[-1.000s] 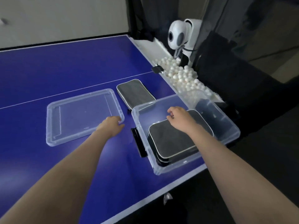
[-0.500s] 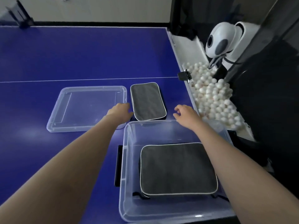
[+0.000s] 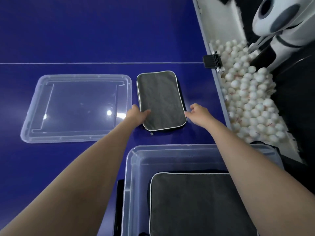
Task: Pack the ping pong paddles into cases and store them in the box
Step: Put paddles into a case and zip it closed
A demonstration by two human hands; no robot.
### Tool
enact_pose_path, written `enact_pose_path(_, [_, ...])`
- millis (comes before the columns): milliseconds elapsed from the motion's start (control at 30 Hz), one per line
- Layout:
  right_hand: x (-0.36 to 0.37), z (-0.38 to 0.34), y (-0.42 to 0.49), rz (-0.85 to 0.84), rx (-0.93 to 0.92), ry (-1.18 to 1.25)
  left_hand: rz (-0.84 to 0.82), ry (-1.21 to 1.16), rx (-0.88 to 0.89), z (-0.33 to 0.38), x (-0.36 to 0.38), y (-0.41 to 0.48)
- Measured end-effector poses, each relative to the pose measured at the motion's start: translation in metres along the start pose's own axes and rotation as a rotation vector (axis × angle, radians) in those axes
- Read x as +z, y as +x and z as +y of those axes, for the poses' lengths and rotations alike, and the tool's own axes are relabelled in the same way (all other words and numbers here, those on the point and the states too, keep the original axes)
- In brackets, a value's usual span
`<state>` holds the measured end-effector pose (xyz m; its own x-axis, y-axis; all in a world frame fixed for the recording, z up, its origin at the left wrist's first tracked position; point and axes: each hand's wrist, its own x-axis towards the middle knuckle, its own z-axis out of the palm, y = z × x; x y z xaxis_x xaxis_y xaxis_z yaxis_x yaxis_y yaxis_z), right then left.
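my left hand [image 3: 136, 113] lies against the left edge of the grey paddle case [image 3: 160, 99], fingers loose and fairly straight, their tips on its top; it clamps nothing. my right hand [image 3: 197, 113] hangs at the case's right edge, fingers slack and a little curled, holding nothing; i cannot tell whether a fingertip touches the piping. the case lies flat on the blue table [image 3: 102, 31], its zipper pull [image 3: 151, 133] at the near corner. just left of the case lies the clear lid [image 3: 34, 116], flat, almost touching it. nearer to me than the case stands the clear storage box [image 3: 134, 167], with another grey case [image 3: 196, 201] lying inside; my right forearm crosses over the box's far rim. right of the case, past the table's edge, a heap of white ping pong balls [image 3: 252, 103] fills a trough. a black clip [image 3: 211, 60] sits on that edge, beyond the case, and a white ball machine [image 3: 279, 19] stands above the balls.
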<state>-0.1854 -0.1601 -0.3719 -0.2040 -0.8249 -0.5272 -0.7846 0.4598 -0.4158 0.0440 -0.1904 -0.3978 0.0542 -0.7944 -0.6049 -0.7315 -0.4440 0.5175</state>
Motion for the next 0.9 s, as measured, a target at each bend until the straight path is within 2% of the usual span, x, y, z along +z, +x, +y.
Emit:
enact_pose_path(233, [0.023,-0.017,0.042,-0.012,0.116,0.083,-0.002,-0.133,-0.063,-0.002,0.017,0.034])
enact_pose_path(400, [0.022,-0.017,0.047,0.032,0.194,0.297,-0.016,-0.204,-0.105,0.000,0.017,0.044])
enact_pose_path(600, [0.008,-0.026,0.032,0.095,0.132,0.696,-0.074,-0.532,-0.127,0.001,-0.002,0.034])
enact_pose_path(733, [0.000,-0.049,0.010,0.142,0.041,0.788,-0.108,-0.778,-0.147,0.001,-0.016,0.010])
enact_pose_path(900, [-0.020,-0.076,-0.029,0.116,-0.036,0.920,-0.006,-0.998,-0.080,0.002,-0.041,-0.039])
